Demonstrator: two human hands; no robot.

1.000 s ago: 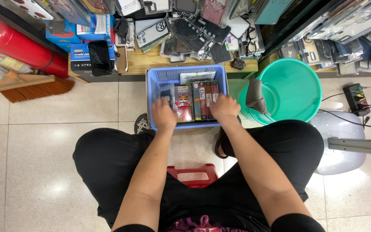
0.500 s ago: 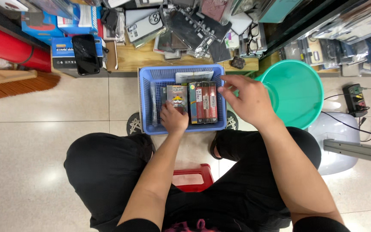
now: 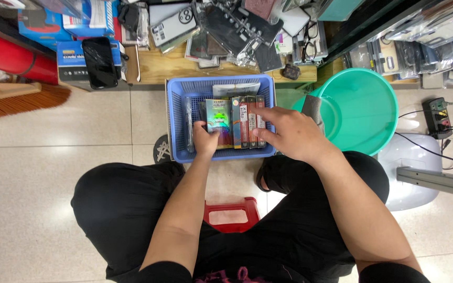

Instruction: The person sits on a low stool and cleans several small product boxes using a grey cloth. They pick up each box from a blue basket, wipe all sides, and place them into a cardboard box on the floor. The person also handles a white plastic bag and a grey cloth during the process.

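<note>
Boxed packs (image 3: 234,123) stand in a row inside the blue basket (image 3: 176,107) at twelve o'clock. Your left hand (image 3: 204,141) grips the front pack at its near edge; your right hand (image 3: 289,133) lies fingers-spread across the row's right end. Teal basin (image 3: 363,105) sits at two o'clock.

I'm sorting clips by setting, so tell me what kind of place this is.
Likely a small phone-accessory shop or stall. Packaged phone cases crowd a low wooden shelf, more packets hang at right, and both hands sort small boxes in a blue basket on the tiled floor.
</note>
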